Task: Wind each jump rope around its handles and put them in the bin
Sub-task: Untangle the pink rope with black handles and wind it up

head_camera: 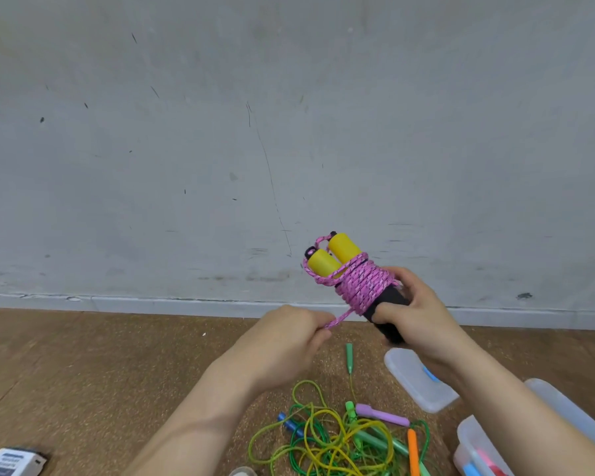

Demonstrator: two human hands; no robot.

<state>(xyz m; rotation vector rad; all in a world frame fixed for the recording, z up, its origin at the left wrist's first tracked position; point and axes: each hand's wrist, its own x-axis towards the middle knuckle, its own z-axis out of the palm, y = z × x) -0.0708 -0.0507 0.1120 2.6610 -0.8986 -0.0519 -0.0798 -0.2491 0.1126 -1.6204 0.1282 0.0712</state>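
The right hand [416, 314] holds the two yellow-and-black handles [344, 249] up before the wall, its fingers [380, 312] curled round their black lower ends. The pink rope [364, 280] is coiled round the handles. The left hand [289, 341] pinches the rope's free end, drawn taut. Below, on the floor [117, 365], green and yellow ropes [323, 444] lie tangled near a clear bin [462, 438].

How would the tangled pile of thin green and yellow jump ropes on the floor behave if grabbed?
The tangled pile of thin green and yellow jump ropes probably lifts as one floppy clump, since its cords loop through one another. The orange plastic handle and purple plastic handle lying in it would likely dangle.
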